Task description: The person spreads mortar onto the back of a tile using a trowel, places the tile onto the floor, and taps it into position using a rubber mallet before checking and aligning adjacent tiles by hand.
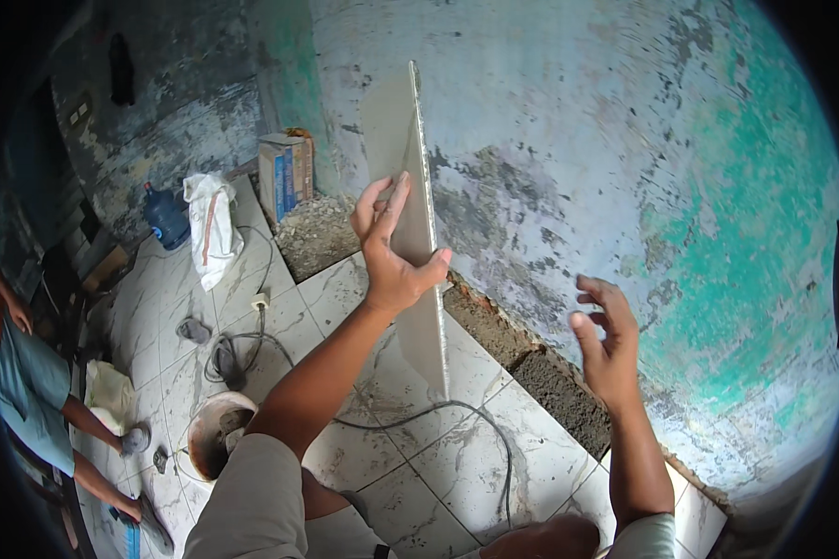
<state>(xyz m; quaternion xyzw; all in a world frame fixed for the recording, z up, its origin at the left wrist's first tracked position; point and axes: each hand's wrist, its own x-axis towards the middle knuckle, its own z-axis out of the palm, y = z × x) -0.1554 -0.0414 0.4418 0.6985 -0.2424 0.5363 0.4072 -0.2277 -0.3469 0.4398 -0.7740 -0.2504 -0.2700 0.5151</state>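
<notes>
A pale floor tile (391,116) stands on edge in the air before me, seen nearly side-on with its rough rim toward me. My left hand (389,252) grips it, thumb over the near edge and fingers against its left face. To the right, my right hand (611,349) is raised near the wall with its fingers loosely curled and apart, holding nothing. Below the hands, a strip of rough grey mortar bed (569,401) runs along the wall's foot, beside laid white marbled tiles (466,466).
A black cable (419,410) crosses the floor. At left are a mortar-stained bucket (222,407), a white sack (214,228) and a blue water jug (166,216). Tile boxes (286,172) stand in the far corner. Another person (33,382) is at the left edge.
</notes>
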